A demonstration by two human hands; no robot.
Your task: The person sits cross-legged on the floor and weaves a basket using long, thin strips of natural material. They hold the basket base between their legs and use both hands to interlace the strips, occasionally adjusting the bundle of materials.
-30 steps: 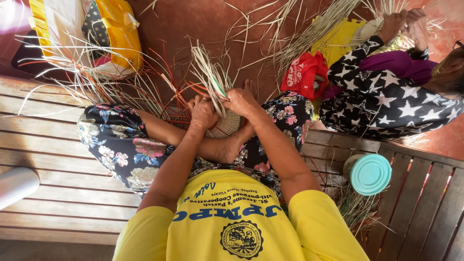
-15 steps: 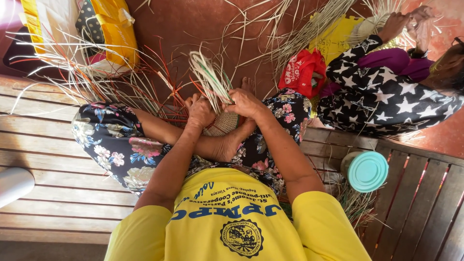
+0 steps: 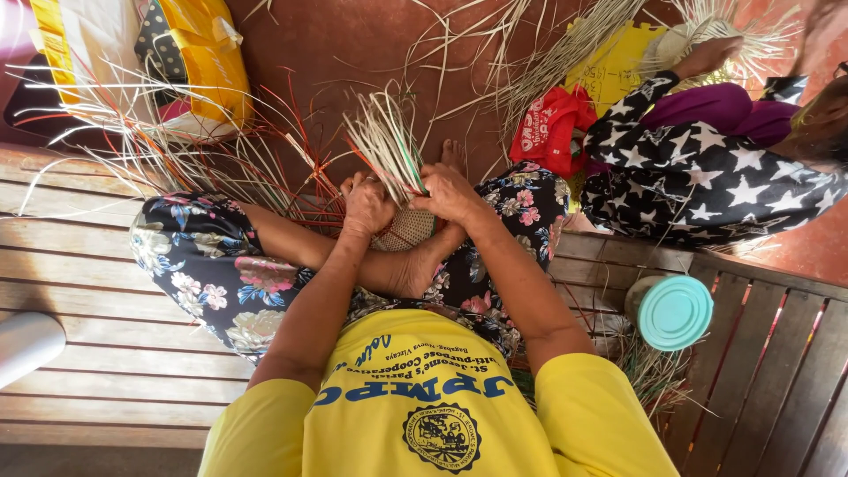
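I sit cross-legged on a slatted wooden bench [image 3: 106, 265] in a yellow shirt and flowered trousers. A small woven piece [image 3: 405, 231] rests on my crossed legs, with a bundle of pale straw strands [image 3: 384, 146] sticking up and away from it. My left hand [image 3: 367, 203] grips the strands on the left side of the piece. Pressing the strands at the top right edge is my right hand [image 3: 449, 193]. Both hands touch the weaving, and much of it is hidden under them.
Another person in a star-patterned dress [image 3: 707, 177] sits at the right, a hand [image 3: 707, 55] on straw. A red bag [image 3: 548, 124], a yellow bag [image 3: 190, 62], loose red and pale straws [image 3: 194, 159] lie around. A teal-lidded jar [image 3: 673, 311] stands on the bench.
My hands have shifted slightly on the woven piece and the straw bundle has tilted a little. The view has moved a bit closer.
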